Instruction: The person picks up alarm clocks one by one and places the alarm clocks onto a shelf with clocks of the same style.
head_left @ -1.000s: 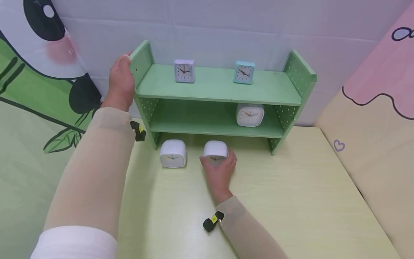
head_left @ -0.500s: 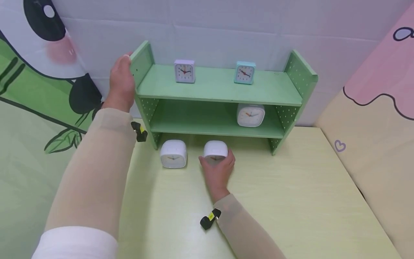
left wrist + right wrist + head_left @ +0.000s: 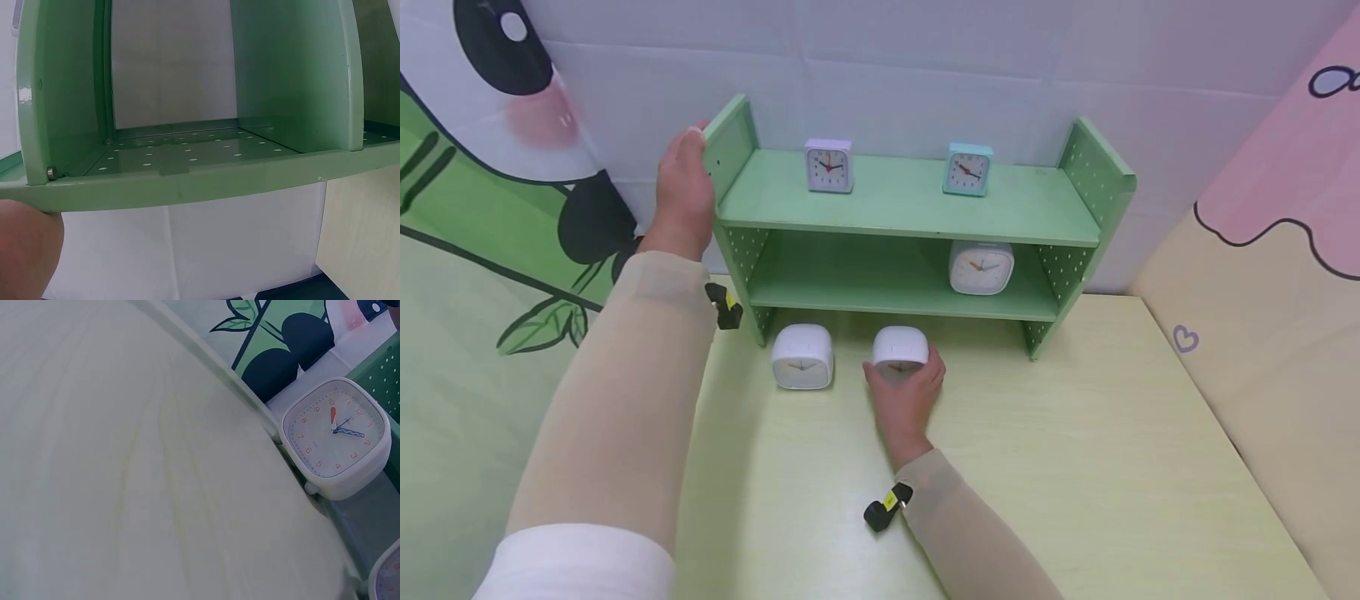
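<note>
Little has moved since a second ago: the right sleeve (image 3: 973,525) has edged slightly left, while everything else looks as it was. The table (image 3: 1120,450) carries the green shelf (image 3: 891,190), which stands where it did. The left hand (image 3: 685,192) holds the shelf's left side by its upper edge; some of its fingers are hidden behind the panel. The right hand (image 3: 906,404) pinches the near clock (image 3: 900,340), thumb on one flank and fingers on the other. That white clock is in front of the shelf and appears to rest on the table, so the work seems paused at the grip, with no lift begun. Left of it, apart, stands the left clock (image 3: 802,357); the inner clock (image 3: 981,268) sits on the middle board. Smallest are the purple clock (image 3: 828,167) and teal clock (image 3: 967,169) on top.
</note>
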A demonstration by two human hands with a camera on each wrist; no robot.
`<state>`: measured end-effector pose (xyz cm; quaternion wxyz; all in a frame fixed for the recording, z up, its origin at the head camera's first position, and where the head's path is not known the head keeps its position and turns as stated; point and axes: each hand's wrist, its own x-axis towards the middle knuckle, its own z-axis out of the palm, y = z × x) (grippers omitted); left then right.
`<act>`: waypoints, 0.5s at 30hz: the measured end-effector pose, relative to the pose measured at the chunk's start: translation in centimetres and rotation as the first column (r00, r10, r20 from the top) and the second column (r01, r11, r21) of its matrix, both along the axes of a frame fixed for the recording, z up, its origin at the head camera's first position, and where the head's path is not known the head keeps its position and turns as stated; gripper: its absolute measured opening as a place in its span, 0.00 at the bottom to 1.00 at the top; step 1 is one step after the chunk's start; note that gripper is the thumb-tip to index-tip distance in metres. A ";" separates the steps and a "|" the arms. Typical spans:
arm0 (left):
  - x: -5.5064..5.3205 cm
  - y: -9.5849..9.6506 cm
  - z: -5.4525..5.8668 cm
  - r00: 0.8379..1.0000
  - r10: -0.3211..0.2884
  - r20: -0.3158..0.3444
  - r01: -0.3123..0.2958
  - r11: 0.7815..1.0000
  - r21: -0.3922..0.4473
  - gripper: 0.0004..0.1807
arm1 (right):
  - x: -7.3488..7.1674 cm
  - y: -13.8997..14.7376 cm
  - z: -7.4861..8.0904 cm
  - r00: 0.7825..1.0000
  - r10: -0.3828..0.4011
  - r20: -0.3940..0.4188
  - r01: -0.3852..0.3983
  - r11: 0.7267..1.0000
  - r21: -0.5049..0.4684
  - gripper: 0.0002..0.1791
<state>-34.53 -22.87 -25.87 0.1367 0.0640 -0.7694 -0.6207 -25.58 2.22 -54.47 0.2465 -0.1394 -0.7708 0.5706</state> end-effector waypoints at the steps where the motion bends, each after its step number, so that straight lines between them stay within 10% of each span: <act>1: 0.0 0.0 0.0 1.000 -0.001 0.002 0.001 1.000 0.003 0.28 | 0.0 0.0 0.0 1.000 -0.002 0.003 0.002 1.000 -0.001 0.62; 15: -0.3 -0.2 -0.2 1.000 -0.004 0.012 0.004 1.000 -0.012 0.28 | 1.2 0.7 1.6 0.999 0.030 0.019 -0.028 0.996 -0.082 0.62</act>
